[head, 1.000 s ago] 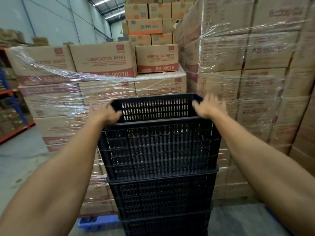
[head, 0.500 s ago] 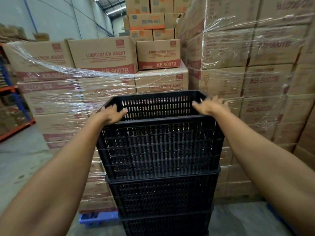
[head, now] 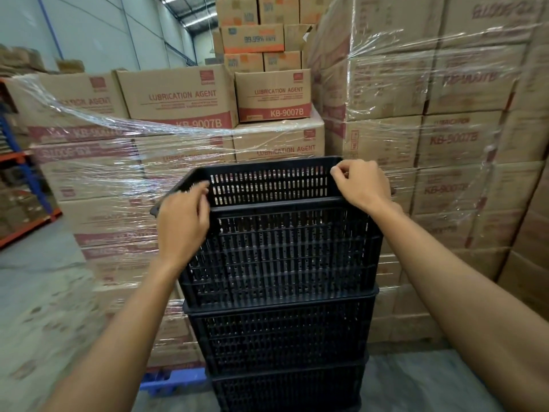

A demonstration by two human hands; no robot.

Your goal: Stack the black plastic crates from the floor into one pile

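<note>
A pile of three black slotted plastic crates stands right in front of me. The top crate (head: 282,248) sits on the second crate (head: 282,331), with the bottom crate (head: 285,388) partly cut off by the frame's lower edge. My left hand (head: 182,224) is at the top crate's near left corner, its fingers curled over the rim. On the right rim close to the far corner, my right hand (head: 364,182) has its fingers curled shut around the edge. The crate's inside is mostly hidden.
Shrink-wrapped stacks of cardboard boxes (head: 178,162) stand close behind the pile, and taller ones (head: 430,129) rise on the right. A blue pallet (head: 172,379) shows under the left stack. Bare concrete floor (head: 38,278) and a blue-and-orange shelf rack (head: 26,185) lie to the left.
My left hand slid along the rim toward me to the near left corner. The fingers of my right hand curled in tighter on the right rim. The top crate stays on the pile.
</note>
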